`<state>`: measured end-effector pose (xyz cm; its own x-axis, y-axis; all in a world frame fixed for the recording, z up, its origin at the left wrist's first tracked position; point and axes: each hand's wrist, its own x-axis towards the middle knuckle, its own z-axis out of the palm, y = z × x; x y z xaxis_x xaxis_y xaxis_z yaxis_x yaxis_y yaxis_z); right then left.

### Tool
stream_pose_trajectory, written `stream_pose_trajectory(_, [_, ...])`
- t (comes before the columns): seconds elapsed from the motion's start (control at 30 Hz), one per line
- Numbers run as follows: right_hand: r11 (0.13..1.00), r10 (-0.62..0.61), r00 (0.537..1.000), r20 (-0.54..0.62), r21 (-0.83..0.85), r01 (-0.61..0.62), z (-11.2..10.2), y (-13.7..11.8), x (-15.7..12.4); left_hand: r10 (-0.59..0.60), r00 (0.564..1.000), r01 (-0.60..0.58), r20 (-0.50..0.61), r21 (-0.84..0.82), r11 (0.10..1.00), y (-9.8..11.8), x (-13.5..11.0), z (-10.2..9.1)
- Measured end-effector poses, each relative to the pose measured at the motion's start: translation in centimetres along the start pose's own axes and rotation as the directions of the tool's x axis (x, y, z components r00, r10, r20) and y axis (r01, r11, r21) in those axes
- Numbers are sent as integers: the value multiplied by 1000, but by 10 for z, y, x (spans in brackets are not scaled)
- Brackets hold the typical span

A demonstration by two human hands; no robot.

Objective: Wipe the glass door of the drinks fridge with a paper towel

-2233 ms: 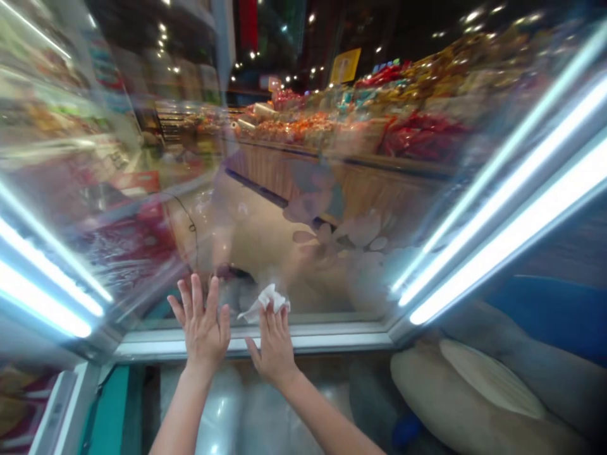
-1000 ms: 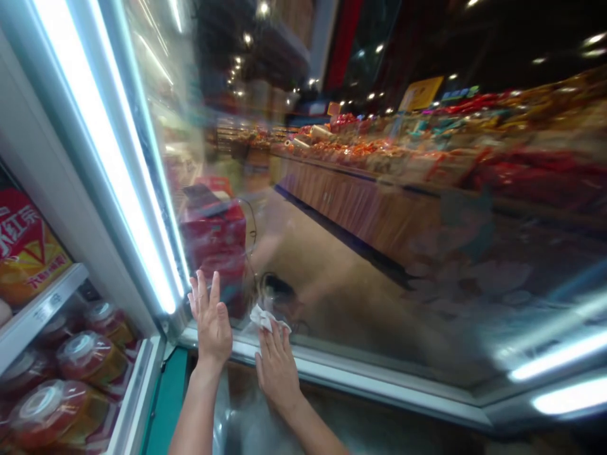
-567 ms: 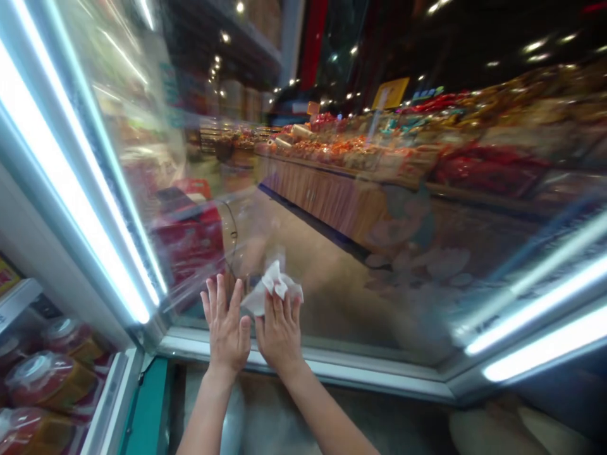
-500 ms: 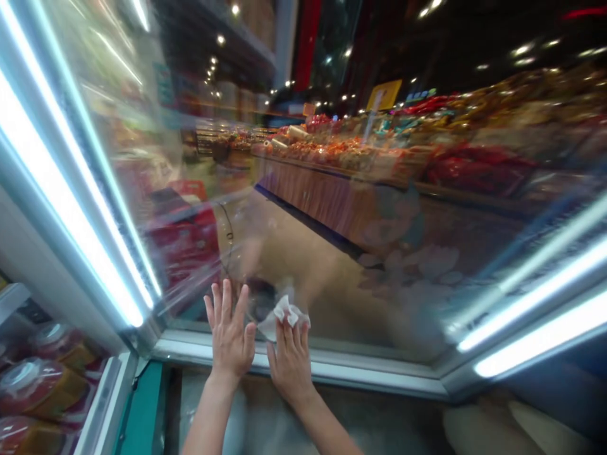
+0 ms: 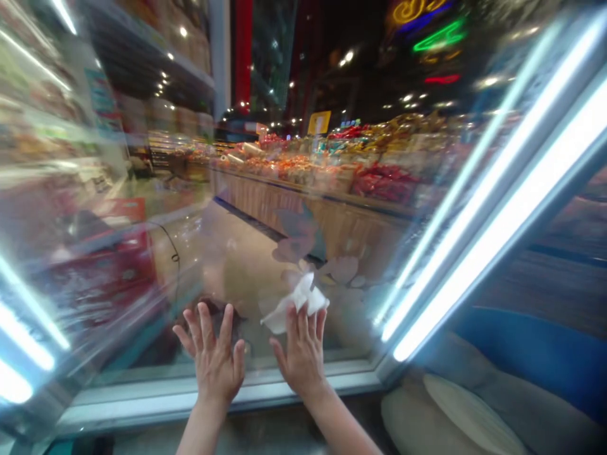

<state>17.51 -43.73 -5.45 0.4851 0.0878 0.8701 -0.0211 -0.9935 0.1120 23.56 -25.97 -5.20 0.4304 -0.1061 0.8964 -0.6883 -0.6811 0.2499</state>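
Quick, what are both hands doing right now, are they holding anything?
Left hand: open, spread wide, holding nothing.
Right hand: open too, fingers stretched over a crumpled white tissue; how firmly, I can't tell.

The tissue (image 5: 303, 292) was plain white, the lower window rail (image 5: 142, 404) was silver-white, and the light tubes (image 5: 474, 268) were white with bluish edges. Beyond the glass, the counter front (image 5: 351, 224) showed brown, vertically streaked wood grain above a beige floor (image 5: 241, 253), with red packages (image 5: 386, 181) and a yellow sign (image 5: 319, 122) above it. The petal motif (image 5: 341, 270) was pale pinkish grey, the blurred box (image 5: 123, 262) red, the neon shape (image 5: 441, 38) green, and the lower-right panel (image 5: 531, 354) blue.
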Motion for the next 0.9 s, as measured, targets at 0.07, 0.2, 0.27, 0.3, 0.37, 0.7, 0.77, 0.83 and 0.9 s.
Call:
stream_pose_trajectory(0.07, [1000,-9,999,53,-5,9,11,2,-46,-4,1000,4,2,12,1000,-2,-2,0])
stream_pose_trajectory(0.2, [999,-50,998,37,-8,50,3,16,-20,-19,1000,19,0,25,1000,-6,-4,-1])
stream_pose_trajectory(0.27, [999,-35,999,-35,-18,34,-11,25,37,-22,1000,22,-5,21,1000,-7,-2,-1])
stream_pose_trajectory(0.3, [1000,-13,998,-65,-25,11,-17,28,65,-20,1000,20,-1,18,1000,-7,-1,-1])
stream_pose_trajectory(0.37, [999,-6,997,-74,-41,3,-25,33,100,-2,1000,2,10,6,1000,-4,1,-1])
stream_pose_trajectory(0.7, [987,-99,989,-114,-138,83,-24,160,20,56,998,-53,40,-83,995,16,18,-7])
stream_pose_trajectory(0.77, [985,116,973,-200,-104,-139,-32,176,32,54,997,-51,47,-60,997,11,20,-9])
stream_pose_trajectory(0.83, [965,235,940,-249,-61,-257,-33,169,43,63,997,-62,51,-35,997,8,21,-10])
stream_pose_trajectory(0.9, [973,207,953,-224,-51,-223,-28,142,44,69,996,-68,54,-21,997,7,21,-9])
